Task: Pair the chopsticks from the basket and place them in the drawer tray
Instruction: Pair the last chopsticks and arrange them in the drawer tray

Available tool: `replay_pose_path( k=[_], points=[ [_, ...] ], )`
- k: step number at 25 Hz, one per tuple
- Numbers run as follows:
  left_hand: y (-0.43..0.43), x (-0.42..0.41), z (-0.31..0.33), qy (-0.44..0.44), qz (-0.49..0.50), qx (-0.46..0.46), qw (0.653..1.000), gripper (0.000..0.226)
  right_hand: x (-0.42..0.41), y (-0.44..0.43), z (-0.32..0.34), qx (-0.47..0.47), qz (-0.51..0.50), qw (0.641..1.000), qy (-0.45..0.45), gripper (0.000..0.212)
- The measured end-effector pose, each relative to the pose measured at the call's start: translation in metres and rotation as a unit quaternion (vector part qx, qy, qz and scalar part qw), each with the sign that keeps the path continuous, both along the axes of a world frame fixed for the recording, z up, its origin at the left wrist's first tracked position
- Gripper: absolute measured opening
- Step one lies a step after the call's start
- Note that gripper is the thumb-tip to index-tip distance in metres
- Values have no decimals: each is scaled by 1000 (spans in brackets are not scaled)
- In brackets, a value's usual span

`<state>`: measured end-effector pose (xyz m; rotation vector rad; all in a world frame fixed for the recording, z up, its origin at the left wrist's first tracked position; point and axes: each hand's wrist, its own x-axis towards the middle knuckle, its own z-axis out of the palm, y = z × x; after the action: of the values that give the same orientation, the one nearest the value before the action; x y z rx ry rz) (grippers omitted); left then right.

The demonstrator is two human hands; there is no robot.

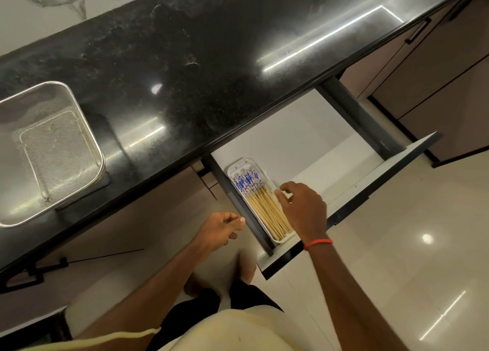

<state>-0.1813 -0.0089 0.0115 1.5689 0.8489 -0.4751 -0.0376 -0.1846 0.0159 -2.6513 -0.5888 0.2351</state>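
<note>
**Chopsticks in the tray, none seen in the basket**

Chopsticks (260, 202) lie bundled lengthwise in the tray (239, 165). Their blue-patterned ends point toward the counter (198, 59) and their plain wooden ends point toward the person. The tray sits at the left side of the open drawer (304, 139), against its left wall.

The basket (53, 152), a steel mesh one, stands on the counter well to the left of the drawer. Only bare mesh shows inside it, and no chopstick can be made out there or on the counter.

The right hand (304, 208) hovers over the tray's right edge. Its fingers are loosely spread and bent downward, with the tips at or just above the wooden shafts. Contact cannot be confirmed. Nothing is pinched or gripped. A red band (317, 243) circles the wrist.

The left hand (219, 229) hangs just outside the drawer's left wall, apart from the tray. Its fingers are loosely curled with the thumb near the forefinger, and nothing is visible between them.

Assessment: the transfer appears complete or very nearly so, since the whole visible stock is in the tray and neither hand carries a stick. Whether each stick lies beside its match cannot be read from this view, because the shafts overlap. What seems left is a final straightening of the bundle, which the right hand is placed to do, and possibly closing the drawer. The task sentence does not ask for the drawer to be closed.
</note>
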Motion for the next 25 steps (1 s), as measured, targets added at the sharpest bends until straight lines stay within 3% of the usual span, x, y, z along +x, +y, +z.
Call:
replay_pose_path(
  k=[5,10,13,16,21,25],
  points=[
    [-5,0,4,6,-31,4,999,21,5,-70,27,13,-131,989,-67,33],
    [-12,-6,11,-8,-91,-9,996,25,-5,-104,17,101,-296,946,90,72],
    [-17,-11,13,7,-145,-28,989,41,-4,-104,5,132,-288,935,159,58],
    [-19,-14,13,16,-180,-48,982,54,3,-97,-2,142,-300,927,173,45],
    [-19,-18,11,22,-226,-57,972,67,6,-87,-11,206,-309,913,171,63],
    [-17,-22,13,10,-223,-31,974,65,12,-70,-12,247,-307,904,166,71]
  ],
)
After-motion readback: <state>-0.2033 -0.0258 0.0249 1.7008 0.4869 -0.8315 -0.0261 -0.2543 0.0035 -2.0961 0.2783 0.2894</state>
